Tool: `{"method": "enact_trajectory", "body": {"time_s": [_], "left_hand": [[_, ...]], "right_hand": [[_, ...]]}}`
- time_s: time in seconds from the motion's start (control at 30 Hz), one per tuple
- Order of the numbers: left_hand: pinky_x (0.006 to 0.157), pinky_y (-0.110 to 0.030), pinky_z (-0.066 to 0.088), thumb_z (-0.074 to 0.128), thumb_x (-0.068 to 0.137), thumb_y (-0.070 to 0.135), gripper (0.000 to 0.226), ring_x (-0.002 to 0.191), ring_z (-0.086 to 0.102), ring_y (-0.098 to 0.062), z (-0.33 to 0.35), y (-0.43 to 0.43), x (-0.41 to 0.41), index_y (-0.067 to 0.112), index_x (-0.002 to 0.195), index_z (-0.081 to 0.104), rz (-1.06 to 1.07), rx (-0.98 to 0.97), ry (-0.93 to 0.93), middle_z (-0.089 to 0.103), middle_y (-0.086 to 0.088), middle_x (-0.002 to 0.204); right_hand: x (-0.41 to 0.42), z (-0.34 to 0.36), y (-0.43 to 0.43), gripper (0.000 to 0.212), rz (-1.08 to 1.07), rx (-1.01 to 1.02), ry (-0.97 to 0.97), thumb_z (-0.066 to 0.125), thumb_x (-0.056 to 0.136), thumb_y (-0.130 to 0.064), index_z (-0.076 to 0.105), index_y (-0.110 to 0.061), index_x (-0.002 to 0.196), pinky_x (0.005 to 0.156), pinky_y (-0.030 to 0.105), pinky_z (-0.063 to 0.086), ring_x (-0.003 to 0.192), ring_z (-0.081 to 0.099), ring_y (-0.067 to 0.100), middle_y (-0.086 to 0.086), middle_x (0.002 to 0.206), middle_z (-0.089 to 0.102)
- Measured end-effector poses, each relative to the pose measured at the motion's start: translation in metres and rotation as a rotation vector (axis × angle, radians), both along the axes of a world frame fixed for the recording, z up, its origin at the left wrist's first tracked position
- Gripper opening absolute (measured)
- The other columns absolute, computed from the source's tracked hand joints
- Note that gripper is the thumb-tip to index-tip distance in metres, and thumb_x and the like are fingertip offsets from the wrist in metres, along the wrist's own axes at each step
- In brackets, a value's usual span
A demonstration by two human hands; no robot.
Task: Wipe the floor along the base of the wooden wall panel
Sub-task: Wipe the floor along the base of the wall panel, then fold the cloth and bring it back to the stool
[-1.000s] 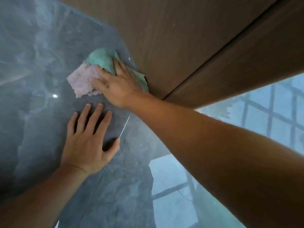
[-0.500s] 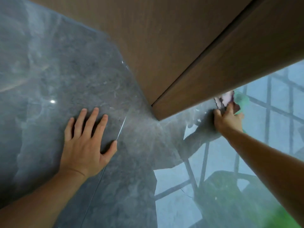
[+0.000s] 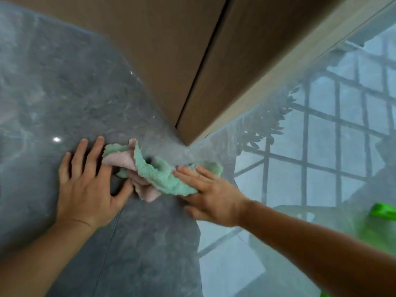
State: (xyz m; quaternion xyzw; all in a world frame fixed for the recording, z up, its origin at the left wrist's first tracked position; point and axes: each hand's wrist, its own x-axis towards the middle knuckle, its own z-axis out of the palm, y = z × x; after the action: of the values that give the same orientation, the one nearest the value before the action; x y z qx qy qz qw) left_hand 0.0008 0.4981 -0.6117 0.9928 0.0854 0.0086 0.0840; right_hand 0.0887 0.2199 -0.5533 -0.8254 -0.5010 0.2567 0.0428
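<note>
**Both hands flat on the floor, cloth bunched at the panel's corner**

Nearest the camera, two bare forearms reach in from the bottom edge, one from each side. The left hand [image 3: 89, 185] is down flat on the grey floor [image 3: 53, 93], fingers [image 3: 94, 153] spread and straight, gripping nothing; its thumb angles out to the right and comes up just against the pink fold of the cloth [image 3: 154, 170]. A thin tile joint [image 3: 107, 243] runs up the floor and passes under that palm.

Over to the right hand [image 3: 211, 195]: it is open too, fingers extended and lying close together, pressing down on the right end of the cloth rather than closing round it. The fingertips rest on the green terry, and the heel of the hand sits on the bare floor.

The cloth itself lies crumpled between the two hands, green side up across the middle and right, pink showing at the left and underneath. One edge stands up in a ruffled ridge.

Just beyond it, the corner of the wooden wall panel [image 3: 171, 50] meets the floor; the cloth is near that corner but I cannot tell whether it touches the base. A dark vertical seam [image 3: 201, 65] splits the panel. The base runs away up-left and up-right from the corner, with open floor along both edges. To the right the glossy floor mirrors a gridded window [image 3: 321, 136] and some leaves. A bright green object [image 3: 383, 212] sits at the far right edge, well apart.
</note>
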Motion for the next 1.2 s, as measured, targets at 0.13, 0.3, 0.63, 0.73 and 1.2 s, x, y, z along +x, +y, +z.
{"method": "enact_trajectory", "body": {"time_s": [0.13,0.3,0.63,0.73,1.2], "left_hand": [[0.121,-0.059,0.018,0.045,0.083,0.059,0.079,0.150,0.027,-0.043,0.000,-0.001,0.000,0.013,0.148,0.044,0.014,0.021,-0.034,0.036,-0.017,0.161],[0.120,-0.062,0.019,0.045,0.083,0.056,0.079,0.149,0.027,-0.046,0.003,-0.004,0.000,0.010,0.147,0.044,0.020,-0.007,-0.015,0.036,-0.020,0.161],[0.084,-0.040,0.044,0.060,0.089,0.029,0.025,0.104,0.064,-0.043,0.064,-0.138,0.024,0.014,0.107,0.065,0.260,-0.687,0.182,0.072,-0.021,0.109],[0.086,-0.047,0.054,0.074,0.080,0.024,0.022,0.098,0.069,-0.038,0.066,-0.163,0.007,0.026,0.095,0.058,0.252,-0.793,0.522,0.075,-0.012,0.098],[0.076,-0.043,0.057,0.070,0.077,0.056,0.042,0.083,0.074,-0.030,0.215,-0.266,0.040,0.019,0.095,0.080,-0.450,-1.176,0.992,0.081,-0.011,0.091]], "right_hand": [[0.093,0.010,-0.078,0.037,-0.525,-0.003,-0.159,0.044,0.093,-0.037,0.069,-0.020,0.114,0.109,0.042,0.039,0.137,0.044,0.035,0.016,0.148,0.047],[0.129,0.009,-0.091,0.042,-1.289,-0.137,-0.196,0.039,0.097,-0.033,0.064,-0.006,0.115,0.092,0.041,0.044,0.114,0.052,0.045,0.033,0.120,0.060],[-0.090,0.037,0.037,0.031,-0.503,0.196,0.405,0.064,0.084,-0.017,0.066,0.002,0.109,0.089,0.048,0.051,0.101,0.060,0.043,0.029,0.112,0.063],[-0.104,0.041,0.003,0.017,-0.670,0.183,0.666,0.065,0.083,-0.011,0.072,0.002,0.091,0.081,0.041,0.052,0.087,0.063,0.033,0.023,0.096,0.071],[-0.139,0.171,-0.119,0.019,-1.904,0.964,0.757,0.060,0.091,-0.040,0.068,-0.023,0.091,0.042,0.022,0.035,0.045,0.048,0.014,0.000,0.062,0.059]]}}
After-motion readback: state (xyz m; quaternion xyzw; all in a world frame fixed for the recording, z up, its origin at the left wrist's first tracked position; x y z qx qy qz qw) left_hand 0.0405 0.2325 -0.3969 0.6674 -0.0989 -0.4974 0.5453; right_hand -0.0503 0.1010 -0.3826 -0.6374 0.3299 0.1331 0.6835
